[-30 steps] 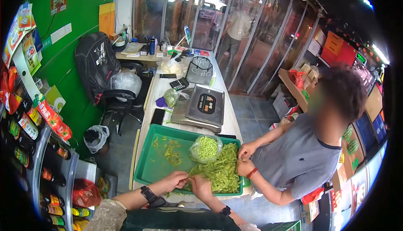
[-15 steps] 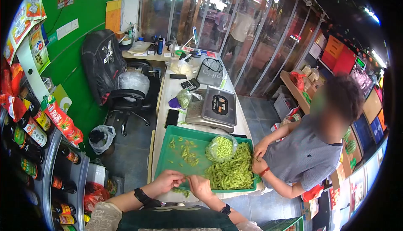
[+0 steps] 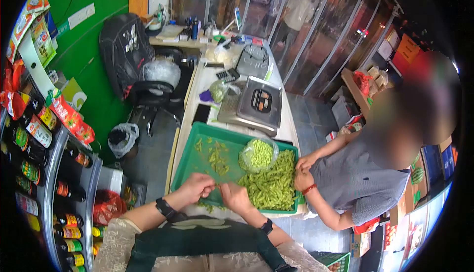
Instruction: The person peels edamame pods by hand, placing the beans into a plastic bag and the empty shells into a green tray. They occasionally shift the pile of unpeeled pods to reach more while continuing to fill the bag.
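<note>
Over the near edge of a green tray (image 3: 183, 166), my left hand (image 3: 198, 185) and my right hand (image 3: 235, 196) meet with pinched fingers. A small soybean pod seems to be between the fingertips, mostly hidden by them. To the right in the tray lies a large heap of green soybean pods (image 3: 269, 185). A clear plastic bag of shelled soybeans (image 3: 260, 154) sits at the heap's far side. Loose pods or empty shells (image 3: 217, 158) are scattered over the tray's left half. A few more pods (image 3: 210, 207) lie on the table before me.
Another person (image 3: 360, 173) stands at the right, hands together by the tray's edge. Beyond the tray are a scale (image 3: 256, 106), a phone (image 3: 201, 113) and a calculator (image 3: 228, 75). A chair (image 3: 128, 54) and bin (image 3: 123, 138) stand left; bottle shelves (image 3: 74, 193) are nearer.
My view has tilted and shifted, so the tray and both my hands appear higher. My hands remain pinched together. The other person's hands stay by the tray's right edge.
</note>
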